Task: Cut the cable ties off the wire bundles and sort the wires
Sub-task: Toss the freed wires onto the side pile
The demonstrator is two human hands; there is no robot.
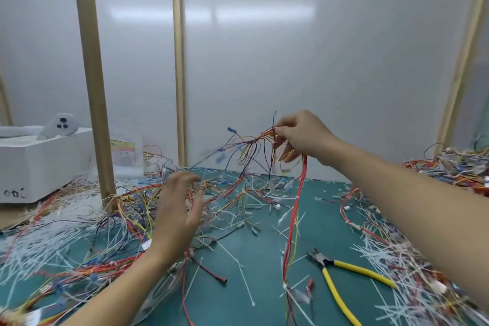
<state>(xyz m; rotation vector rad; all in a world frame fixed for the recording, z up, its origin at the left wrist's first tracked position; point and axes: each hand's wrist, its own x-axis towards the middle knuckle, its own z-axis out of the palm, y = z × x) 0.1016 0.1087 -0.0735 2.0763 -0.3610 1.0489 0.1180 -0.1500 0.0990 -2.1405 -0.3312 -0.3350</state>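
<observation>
Glossy white wall panels [317, 61] at back, pale strip-light reflection [211, 12] smeared across them. Light wooden upright posts [91, 74] stand in front. Teal green bench mat [264, 272] below; white rectangular box [39, 164] at left.

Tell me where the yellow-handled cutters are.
In the head view, the cutters lie on the green mat at lower right, in neither hand, just right of the red wire bundle that hangs from the right hand.

Quick count: one left hand [177, 209], one right hand [304, 137], one wire bundle [296, 206], one pair of yellow-handled cutters [341, 272], one white box [39, 164]. Loose wires [455, 167] and cut cable ties [39, 241]? Way too many to count.
</observation>
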